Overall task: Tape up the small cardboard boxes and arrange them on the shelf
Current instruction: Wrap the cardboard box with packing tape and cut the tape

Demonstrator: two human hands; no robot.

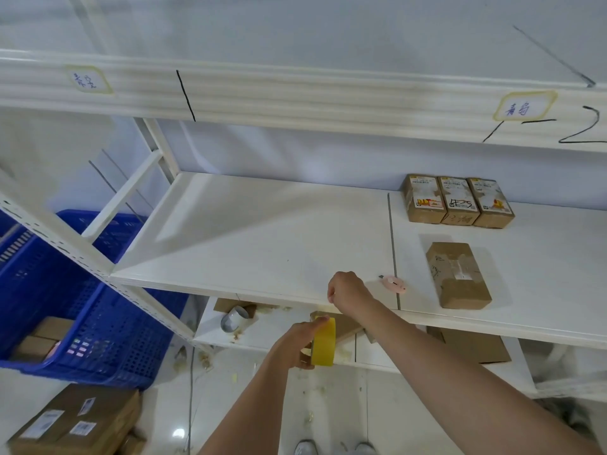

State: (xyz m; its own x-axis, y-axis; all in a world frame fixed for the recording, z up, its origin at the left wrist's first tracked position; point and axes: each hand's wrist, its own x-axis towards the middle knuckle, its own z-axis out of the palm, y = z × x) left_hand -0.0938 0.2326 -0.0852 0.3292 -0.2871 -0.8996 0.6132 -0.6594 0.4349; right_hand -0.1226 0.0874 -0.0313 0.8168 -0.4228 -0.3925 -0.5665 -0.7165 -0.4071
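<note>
Yellow tape roll (324,342) gripped in your left hand (297,339), below shelf (262,231) front edge | your right hand (346,292) pinches tape end at that edge | lone cardboard box (458,274) right side near front | three boxes (457,201) in a row at back | pink cutter (394,284) beside right hand

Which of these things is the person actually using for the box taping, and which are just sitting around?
In use:
left hand holding the yellow tape roll
right hand, seemingly pulling tape
single cardboard box on the shelf
three boxes in a row
pink cutter

Lying about:
blue crate
large carton on the floor
grey tape roll
</note>
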